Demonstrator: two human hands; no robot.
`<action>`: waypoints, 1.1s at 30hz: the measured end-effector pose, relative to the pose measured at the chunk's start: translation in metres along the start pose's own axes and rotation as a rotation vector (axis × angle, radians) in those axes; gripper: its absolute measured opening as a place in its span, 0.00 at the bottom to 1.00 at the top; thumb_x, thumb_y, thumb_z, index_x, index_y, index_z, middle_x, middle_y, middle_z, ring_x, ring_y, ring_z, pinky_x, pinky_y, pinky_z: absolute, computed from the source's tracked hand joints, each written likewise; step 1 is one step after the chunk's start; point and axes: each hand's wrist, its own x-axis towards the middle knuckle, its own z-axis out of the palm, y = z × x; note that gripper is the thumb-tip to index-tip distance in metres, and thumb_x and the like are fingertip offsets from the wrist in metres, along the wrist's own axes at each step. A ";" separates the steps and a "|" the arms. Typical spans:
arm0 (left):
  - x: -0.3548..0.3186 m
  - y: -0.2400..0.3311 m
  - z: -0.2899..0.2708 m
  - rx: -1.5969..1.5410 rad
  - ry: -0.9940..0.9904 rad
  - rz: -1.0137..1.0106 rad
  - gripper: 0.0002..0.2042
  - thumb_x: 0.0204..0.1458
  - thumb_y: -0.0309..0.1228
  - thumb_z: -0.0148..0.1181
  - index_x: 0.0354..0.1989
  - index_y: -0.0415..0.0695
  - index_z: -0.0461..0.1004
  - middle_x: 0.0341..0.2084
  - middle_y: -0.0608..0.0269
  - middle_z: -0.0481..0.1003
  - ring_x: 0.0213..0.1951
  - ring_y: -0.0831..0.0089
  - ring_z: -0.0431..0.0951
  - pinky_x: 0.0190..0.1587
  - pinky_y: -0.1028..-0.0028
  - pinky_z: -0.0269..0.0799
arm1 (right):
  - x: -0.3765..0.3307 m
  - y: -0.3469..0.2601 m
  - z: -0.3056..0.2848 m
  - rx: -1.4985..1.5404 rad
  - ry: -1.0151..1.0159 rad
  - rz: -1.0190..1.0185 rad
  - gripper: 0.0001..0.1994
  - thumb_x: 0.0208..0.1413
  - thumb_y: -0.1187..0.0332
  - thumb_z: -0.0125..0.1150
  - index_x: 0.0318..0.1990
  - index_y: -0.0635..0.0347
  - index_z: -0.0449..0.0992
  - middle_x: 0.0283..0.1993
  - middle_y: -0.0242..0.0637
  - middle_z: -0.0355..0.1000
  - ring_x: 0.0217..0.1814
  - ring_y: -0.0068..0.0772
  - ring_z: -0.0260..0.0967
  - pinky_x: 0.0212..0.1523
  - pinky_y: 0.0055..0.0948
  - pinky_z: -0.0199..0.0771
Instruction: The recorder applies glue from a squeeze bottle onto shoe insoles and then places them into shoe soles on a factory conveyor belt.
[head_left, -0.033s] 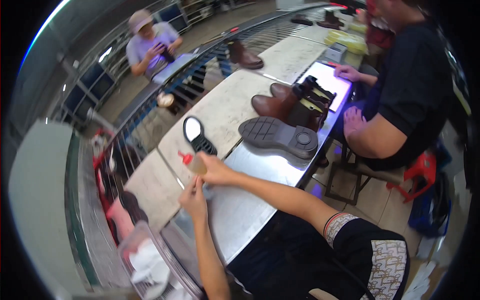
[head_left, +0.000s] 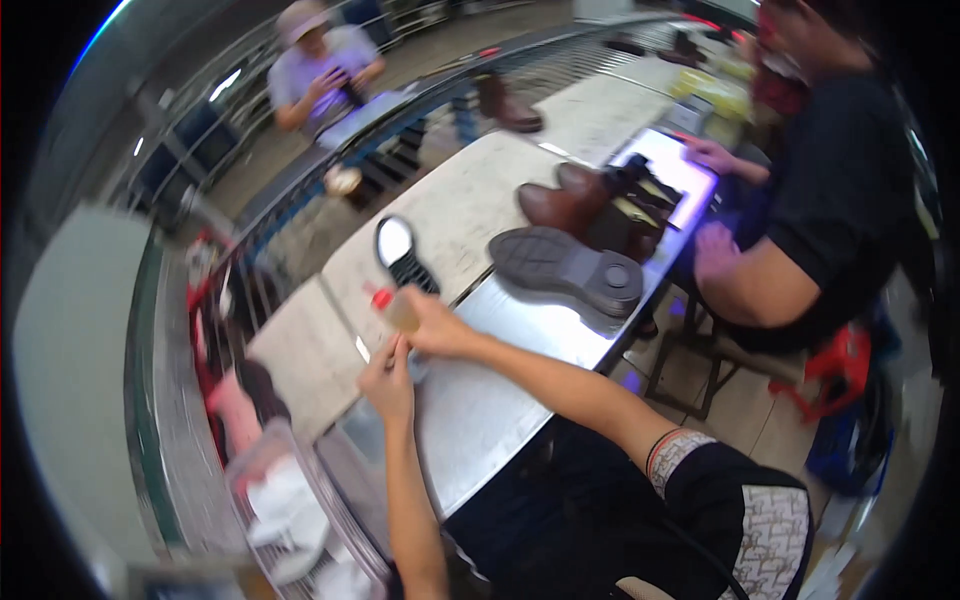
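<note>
My right hand (head_left: 440, 325) is wrapped round a small translucent squeeze bottle (head_left: 403, 314) with a red cap (head_left: 382, 299), which tilts up and to the left over the table. Just below the bottle's lower end, my left hand (head_left: 388, 378) is closed, thumb and fingertips pinched together. Whatever lies between them is hidden or too small to name. Beyond the bottle lies a shoe sole (head_left: 401, 250) with a black tread and a white patch. To the right of my hands, a large dark grey shoe sole (head_left: 560, 268) rests tread-up on the metal sheet (head_left: 500, 385).
Brown leather boots (head_left: 560, 205) stand behind the grey sole, and another boot (head_left: 508, 103) is farther off. A clear plastic bin (head_left: 325, 510) of white pieces sits at lower left. A co-worker (head_left: 830, 190) sits at right beside a lit panel (head_left: 690, 180); another person (head_left: 325, 80) works beyond the rollers.
The whole view has shifted slightly and is more blurred. My hands and the bottle keep nearly the same pose.
</note>
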 end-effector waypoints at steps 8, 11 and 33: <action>0.013 0.003 0.024 -0.218 0.104 0.057 0.07 0.49 0.27 0.63 0.31 0.36 0.78 0.23 0.60 0.78 0.26 0.78 0.78 0.30 0.80 0.72 | 0.008 -0.004 -0.022 -0.199 0.095 -0.106 0.25 0.40 0.67 0.69 0.46 0.64 0.67 0.42 0.47 0.73 0.45 0.40 0.73 0.45 0.35 0.71; 0.008 -0.001 0.022 -0.223 0.159 0.029 0.07 0.51 0.27 0.61 0.32 0.35 0.76 0.21 0.59 0.77 0.25 0.77 0.78 0.29 0.79 0.72 | 0.002 0.002 -0.019 -0.111 0.057 -0.113 0.26 0.41 0.65 0.71 0.47 0.64 0.67 0.41 0.45 0.74 0.44 0.38 0.73 0.46 0.33 0.71; 0.015 -0.001 0.032 -0.251 0.012 -0.206 0.14 0.56 0.34 0.57 0.23 0.36 0.75 0.10 0.63 0.68 0.16 0.78 0.68 0.21 0.74 0.63 | -0.085 -0.019 -0.081 -0.237 0.408 0.185 0.42 0.39 0.65 0.75 0.60 0.63 0.54 0.55 0.52 0.66 0.54 0.47 0.68 0.53 0.36 0.67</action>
